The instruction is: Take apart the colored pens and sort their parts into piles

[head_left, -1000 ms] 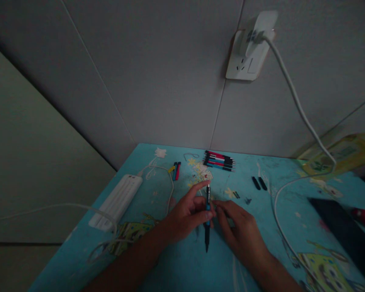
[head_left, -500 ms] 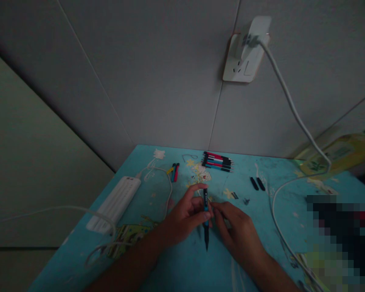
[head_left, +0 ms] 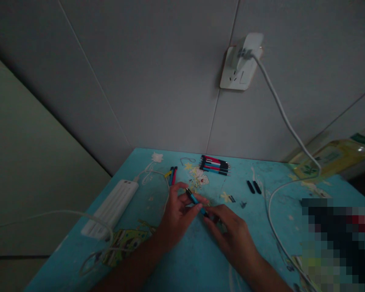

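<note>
Head view: near six o'clock, fingers of my left hand (head_left: 177,215) clamp the blue pen (head_left: 194,198), those of my right hand (head_left: 229,227) pinching its lower end. I judge I'm working that end; next calls for steady alignment.

Legible text: none | bottle label (head_left: 328,157): too blurred to read

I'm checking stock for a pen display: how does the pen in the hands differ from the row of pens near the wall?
The held pen slants in the left hand; the row of pens lies on the table. The held pen is blue and black, while the row of pens also includes red. Both have black parts.
</note>
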`<state>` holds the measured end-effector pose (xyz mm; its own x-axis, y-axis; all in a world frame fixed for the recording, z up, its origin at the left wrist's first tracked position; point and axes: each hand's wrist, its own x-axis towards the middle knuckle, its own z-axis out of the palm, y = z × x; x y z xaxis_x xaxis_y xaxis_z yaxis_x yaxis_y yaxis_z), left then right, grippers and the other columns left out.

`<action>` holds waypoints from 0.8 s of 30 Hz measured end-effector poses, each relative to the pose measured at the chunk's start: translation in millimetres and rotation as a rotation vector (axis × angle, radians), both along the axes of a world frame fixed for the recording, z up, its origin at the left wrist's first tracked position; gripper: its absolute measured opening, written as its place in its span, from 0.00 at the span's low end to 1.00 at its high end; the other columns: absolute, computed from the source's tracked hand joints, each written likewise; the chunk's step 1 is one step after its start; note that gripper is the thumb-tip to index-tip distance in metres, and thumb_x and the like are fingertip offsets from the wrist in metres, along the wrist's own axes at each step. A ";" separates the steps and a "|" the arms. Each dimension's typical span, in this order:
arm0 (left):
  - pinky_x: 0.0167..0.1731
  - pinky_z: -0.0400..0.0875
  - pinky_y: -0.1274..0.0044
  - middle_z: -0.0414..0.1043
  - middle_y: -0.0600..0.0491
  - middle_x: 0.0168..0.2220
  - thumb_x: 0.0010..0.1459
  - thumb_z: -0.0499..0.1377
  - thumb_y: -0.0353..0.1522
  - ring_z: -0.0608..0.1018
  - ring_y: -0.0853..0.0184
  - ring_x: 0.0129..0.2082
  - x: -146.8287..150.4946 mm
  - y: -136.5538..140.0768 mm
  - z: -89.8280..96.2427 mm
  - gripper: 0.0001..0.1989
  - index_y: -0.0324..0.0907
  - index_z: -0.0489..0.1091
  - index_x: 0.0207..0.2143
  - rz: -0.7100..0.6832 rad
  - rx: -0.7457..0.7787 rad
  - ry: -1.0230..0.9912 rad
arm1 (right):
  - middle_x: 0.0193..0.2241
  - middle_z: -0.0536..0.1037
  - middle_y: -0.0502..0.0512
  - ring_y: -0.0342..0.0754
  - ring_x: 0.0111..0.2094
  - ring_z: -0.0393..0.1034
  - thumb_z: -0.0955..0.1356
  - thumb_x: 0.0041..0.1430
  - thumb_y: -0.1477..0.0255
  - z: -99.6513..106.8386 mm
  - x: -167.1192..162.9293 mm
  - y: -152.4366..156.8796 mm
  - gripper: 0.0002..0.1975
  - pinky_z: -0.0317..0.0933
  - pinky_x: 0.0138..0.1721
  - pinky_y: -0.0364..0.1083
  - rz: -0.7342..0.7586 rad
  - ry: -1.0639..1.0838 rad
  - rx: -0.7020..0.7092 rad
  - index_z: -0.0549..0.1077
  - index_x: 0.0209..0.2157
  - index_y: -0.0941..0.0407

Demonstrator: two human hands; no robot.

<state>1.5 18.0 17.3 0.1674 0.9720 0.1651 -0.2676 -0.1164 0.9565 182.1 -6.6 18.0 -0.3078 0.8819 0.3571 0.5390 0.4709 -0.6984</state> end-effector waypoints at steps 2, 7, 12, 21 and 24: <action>0.47 0.73 0.68 0.79 0.52 0.41 0.62 0.60 0.28 0.81 0.64 0.43 -0.4 0.2 -1.2 0.23 0.49 0.48 0.49 0.029 0.010 0.009 | 0.38 0.77 0.55 0.48 0.38 0.73 0.66 0.66 0.71 -3.1 -0.8 1.4 0.09 0.69 0.41 0.47 -0.003 -0.002 0.014 0.73 0.47 0.53; 0.51 0.70 0.66 0.79 0.52 0.41 0.62 0.60 0.28 0.80 0.65 0.45 0.1 0.8 -2.1 0.21 0.48 0.48 0.47 0.040 0.045 0.006 | 0.40 0.76 0.56 0.48 0.41 0.72 0.65 0.67 0.73 -5.8 0.3 5.7 0.08 0.68 0.45 0.48 -0.051 -0.055 0.070 0.74 0.46 0.53; 0.53 0.68 0.67 0.71 0.45 0.55 0.61 0.62 0.31 0.75 0.63 0.54 -1.8 8.2 -2.9 0.31 0.48 0.47 0.59 0.188 0.054 0.057 | 0.42 0.76 0.57 0.50 0.42 0.72 0.63 0.68 0.71 8.9 21.6 33.8 0.10 0.67 0.47 0.50 -0.148 -0.297 0.185 0.74 0.46 0.54; 0.48 0.69 0.69 0.73 0.48 0.45 0.65 0.54 0.30 0.75 0.62 0.47 -20.0 25.7 -16.8 0.08 0.43 0.69 0.45 0.359 0.298 0.593 | 0.43 0.77 0.57 0.49 0.41 0.75 0.63 0.68 0.70 8.8 46.5 118.9 0.12 0.65 0.41 0.44 -0.271 -0.745 0.127 0.78 0.45 0.53; 0.51 0.67 0.67 0.72 0.49 0.43 0.65 0.52 0.27 0.73 0.61 0.47 -26.9 28.6 -15.1 0.08 0.43 0.69 0.44 0.357 0.481 0.806 | 0.43 0.78 0.57 0.49 0.40 0.75 0.62 0.68 0.71 -0.1 46.6 124.3 0.13 0.64 0.40 0.44 -0.281 -0.774 0.110 0.78 0.45 0.54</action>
<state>-25.5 46.6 2.2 0.1143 0.8468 0.5196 0.5653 -0.4855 0.6669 228.7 117.7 17.9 -0.2751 0.9350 0.2239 0.9560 0.2907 -0.0394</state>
